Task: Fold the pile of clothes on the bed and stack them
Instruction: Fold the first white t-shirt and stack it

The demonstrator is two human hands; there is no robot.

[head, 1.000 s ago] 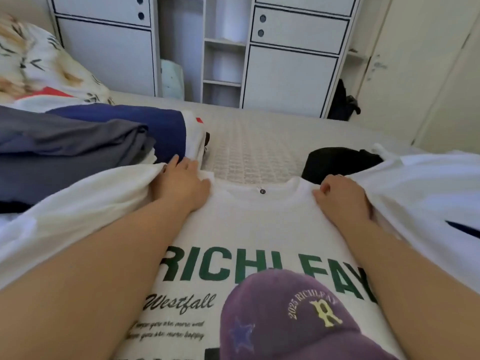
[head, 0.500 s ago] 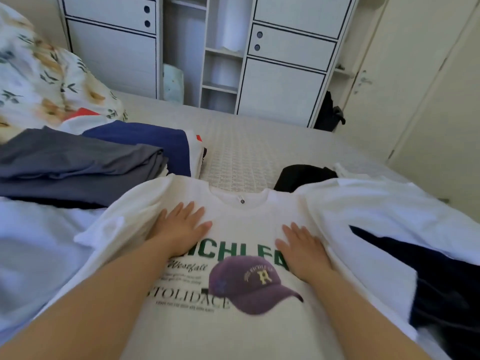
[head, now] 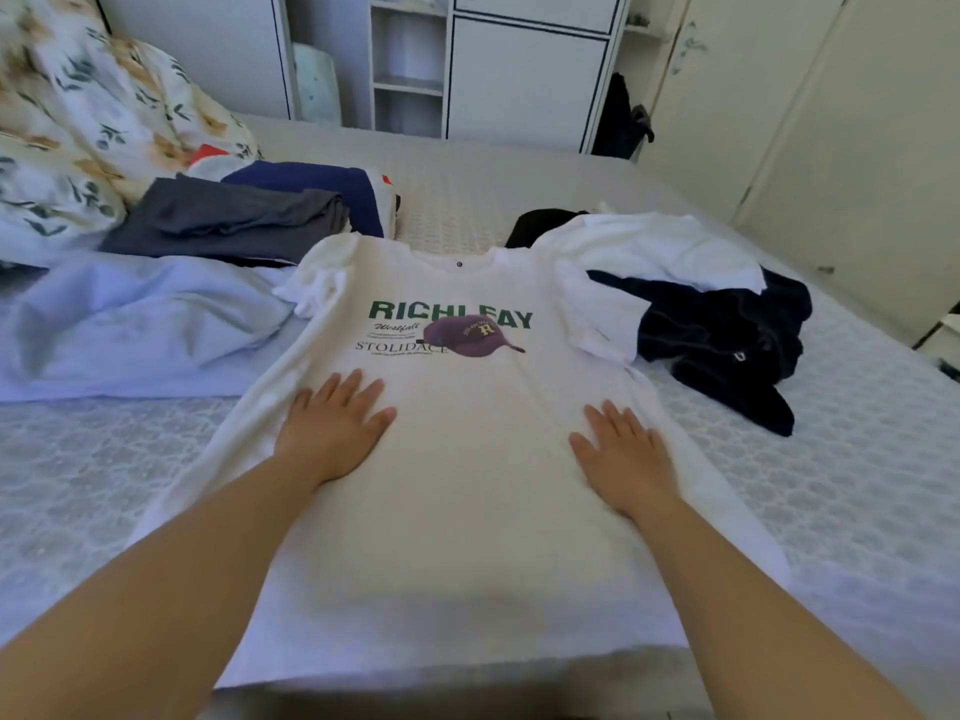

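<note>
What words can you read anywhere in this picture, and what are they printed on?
"RICHLEAY": green capitals on the white T-shirt, partly covered by the printed purple cap.
"Westfall": script beneath it.
"STOLIDACE": below that.
"R": on the cap.
Small lines under "Westfall" and "STOLIDACE", and the arc on the cap: too small to read.

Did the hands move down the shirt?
Yes. Both hands, left and right, slid from the collar down past the printed cap on the T-shirt.

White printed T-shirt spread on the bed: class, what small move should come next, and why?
Probably fold one side inward. The T-shirt lies flat, print up, both hands (left, right) pressing flat on it, sleeves out; folded clothes wait at left.
</note>
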